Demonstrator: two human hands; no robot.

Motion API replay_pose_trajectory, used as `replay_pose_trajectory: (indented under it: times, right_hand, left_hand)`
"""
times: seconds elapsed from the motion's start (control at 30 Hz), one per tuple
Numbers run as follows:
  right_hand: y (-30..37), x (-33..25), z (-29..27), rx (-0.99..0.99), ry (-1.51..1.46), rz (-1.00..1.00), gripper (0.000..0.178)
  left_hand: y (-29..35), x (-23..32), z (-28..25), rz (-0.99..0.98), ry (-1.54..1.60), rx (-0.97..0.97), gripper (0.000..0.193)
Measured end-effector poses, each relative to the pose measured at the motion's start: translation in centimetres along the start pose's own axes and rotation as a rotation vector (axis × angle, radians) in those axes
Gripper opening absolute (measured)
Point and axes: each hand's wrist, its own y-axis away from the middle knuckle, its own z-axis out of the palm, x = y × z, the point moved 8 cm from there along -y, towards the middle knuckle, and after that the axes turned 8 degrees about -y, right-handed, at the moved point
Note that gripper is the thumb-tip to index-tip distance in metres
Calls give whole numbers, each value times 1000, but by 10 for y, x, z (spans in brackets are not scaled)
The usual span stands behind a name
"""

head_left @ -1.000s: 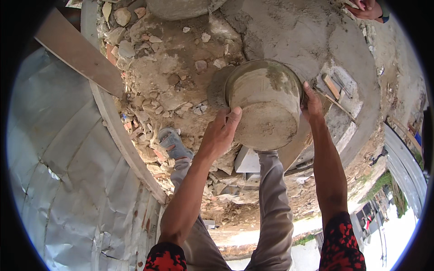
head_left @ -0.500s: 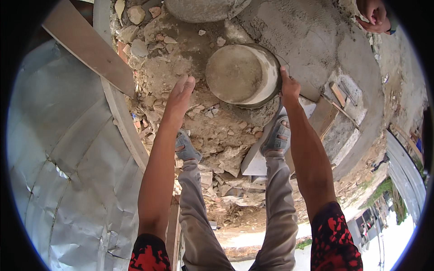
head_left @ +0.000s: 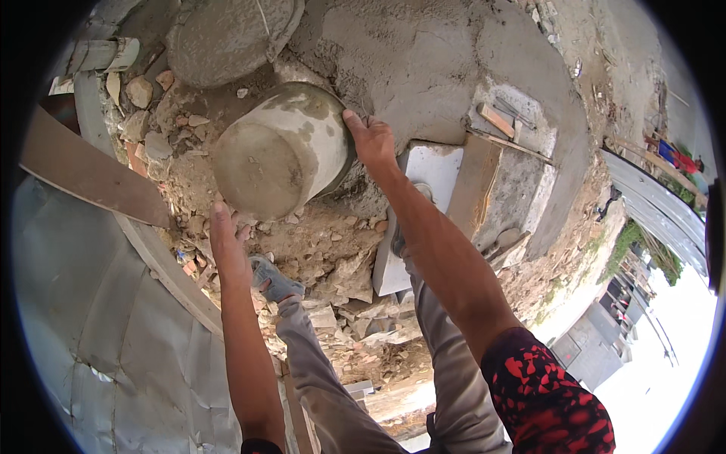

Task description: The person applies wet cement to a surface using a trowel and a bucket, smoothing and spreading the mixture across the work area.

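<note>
Left of the wet cement (head_left: pixel 423 53), the tipped bucket (head_left: pixel 265 166), held by the right hand (head_left: pixel 373 145), with the spread left hand (head_left: pixel 230 246) near its bottom, is likely being emptied and should next be steadied.

Bucket (head_left: pixel 281 151) grey-beige, darker blotches; sleeve (head_left: pixel 546 393) black, red splotches; trousers (head_left: pixel 455 374) grey.

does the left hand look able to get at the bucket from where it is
Likely yes: the left hand is open just below the bucket's base, and nothing visible blocks the way between.
</note>
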Motion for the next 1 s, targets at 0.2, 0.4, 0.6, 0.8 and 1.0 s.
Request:
replay_pose_trajectory:
  times: [0.2, 0.4, 0.6, 0.8, 1.0]
  right_hand:
    - [96, -68, 18, -395, -32, 30, 53]
    - [127, -133, -157, -184, -297, 67, 54]
    - [130, -198, -285, -209, 271, -329, 55]
    - [-30, -152, -442, 259, 379, -371, 51]
    - [-179, -97, -512, 343, 638, -220, 51]
  left_hand:
    - [-5, -59, -24, -369, 628, -63, 71]
    - [72, -83, 38, -446, 618, -193, 61]
    - [184, -133, 148, -459, -352, -748, 70]
    - [299, -181, 137, -405, -867, -1019, 52]
    - [318, -177, 86, -372, -1042, -848, 45]
